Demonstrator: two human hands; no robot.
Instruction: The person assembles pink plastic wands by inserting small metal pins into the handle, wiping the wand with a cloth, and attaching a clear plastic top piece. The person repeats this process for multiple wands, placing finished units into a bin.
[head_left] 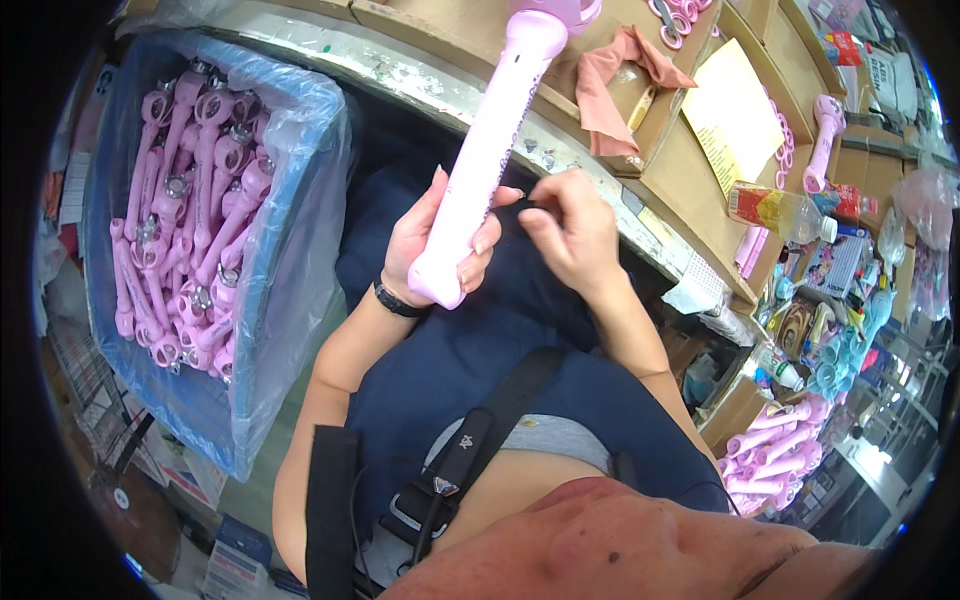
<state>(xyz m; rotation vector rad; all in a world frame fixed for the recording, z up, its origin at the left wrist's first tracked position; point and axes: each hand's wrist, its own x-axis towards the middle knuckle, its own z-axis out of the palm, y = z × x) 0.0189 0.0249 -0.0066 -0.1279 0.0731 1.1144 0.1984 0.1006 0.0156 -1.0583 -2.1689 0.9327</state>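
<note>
Clasping a pink wand [490, 150], top cut off: left hand [410, 245]; right hand [578, 235] curled, grip impossible to tell

- A workshop or factory
- Lined blue bin [268, 260] full of matching pink plastic pieces [205, 210]
- Stained workbench [330, 45] edge bearing cardboard trays [430, 35]
- Another pile of pink parts [775, 455] at right

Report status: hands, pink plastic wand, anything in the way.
Left hand gripping pink plastic wand. Right hand beside it, fingers curled. No obstruction seen between hands; blue bin off left.
</note>
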